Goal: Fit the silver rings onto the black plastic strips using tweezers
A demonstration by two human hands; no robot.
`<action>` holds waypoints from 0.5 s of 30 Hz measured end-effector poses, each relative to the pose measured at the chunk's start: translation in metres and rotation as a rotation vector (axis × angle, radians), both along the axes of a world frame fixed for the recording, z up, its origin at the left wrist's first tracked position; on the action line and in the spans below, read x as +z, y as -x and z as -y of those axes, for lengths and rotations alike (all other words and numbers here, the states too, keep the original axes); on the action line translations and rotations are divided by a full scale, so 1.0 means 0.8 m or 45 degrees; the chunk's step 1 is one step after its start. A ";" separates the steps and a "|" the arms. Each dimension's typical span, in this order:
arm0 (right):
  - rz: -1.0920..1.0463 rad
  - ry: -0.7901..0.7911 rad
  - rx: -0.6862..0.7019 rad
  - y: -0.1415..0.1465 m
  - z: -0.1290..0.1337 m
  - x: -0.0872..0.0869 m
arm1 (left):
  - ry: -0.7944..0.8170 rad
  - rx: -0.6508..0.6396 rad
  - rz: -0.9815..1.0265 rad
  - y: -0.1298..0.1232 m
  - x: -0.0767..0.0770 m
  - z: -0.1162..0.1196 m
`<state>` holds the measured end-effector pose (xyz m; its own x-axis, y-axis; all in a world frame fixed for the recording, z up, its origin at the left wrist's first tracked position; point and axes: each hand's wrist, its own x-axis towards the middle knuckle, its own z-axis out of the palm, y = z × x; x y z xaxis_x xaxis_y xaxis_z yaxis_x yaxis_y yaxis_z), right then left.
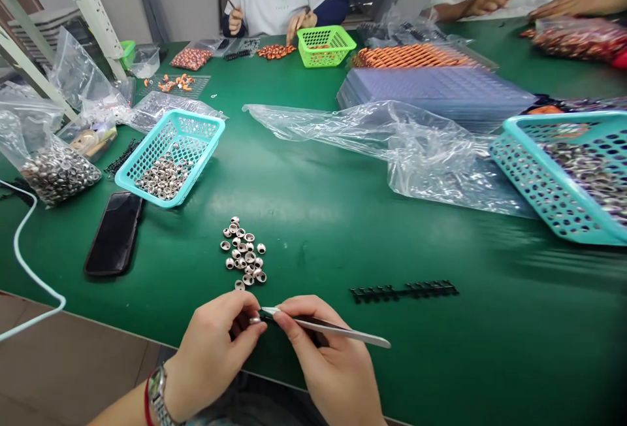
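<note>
**Held steel tweezers [353, 334] beside a small metal cap [255, 321] at a green table [313, 230]**

Pinched the metal cap between thumb and fingers of the left hand [210, 347], lower center of the frame. Grasped the steel tweezers in the right hand [337, 368], just to the right, tips directed toward the cap, blunt end toward the right edge. Could not tell contact from gap between tips and cap. Wore a wristwatch [157, 388] and a red band [147, 403] on the left wrist, lower left.

Had a loose pile of silvery caps [245, 257] just above the left hand, and a black comb-like strip [404, 291] right of center. Had at left a smartphone [113, 233], a turquoise basket [142, 193] of caps above it, and a clear bag of metal pieces [61, 171] nearer the edge. Had at the right edge a second turquoise basket [543, 198], partly cut off, with crumpled plastic film [426, 151] to its left and a stack of clear trays [431, 94] behind. Faced, upper center, a co-worker in a white shirt [287, 4], near a lime-green basket [323, 57] and a heap of orange pieces [277, 51].
</note>
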<state>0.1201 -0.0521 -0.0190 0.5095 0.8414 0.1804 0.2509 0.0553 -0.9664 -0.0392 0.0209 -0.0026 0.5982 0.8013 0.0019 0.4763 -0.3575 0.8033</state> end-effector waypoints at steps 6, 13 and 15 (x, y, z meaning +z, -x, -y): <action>-0.112 0.032 -0.068 -0.003 -0.004 0.004 | 0.119 0.058 0.169 0.002 0.002 -0.004; -0.287 -0.298 -0.178 -0.003 0.009 0.005 | 0.593 0.154 0.546 0.004 0.010 -0.004; -0.264 -0.385 -0.118 0.000 0.019 -0.002 | 0.771 0.169 0.614 0.002 0.009 -0.001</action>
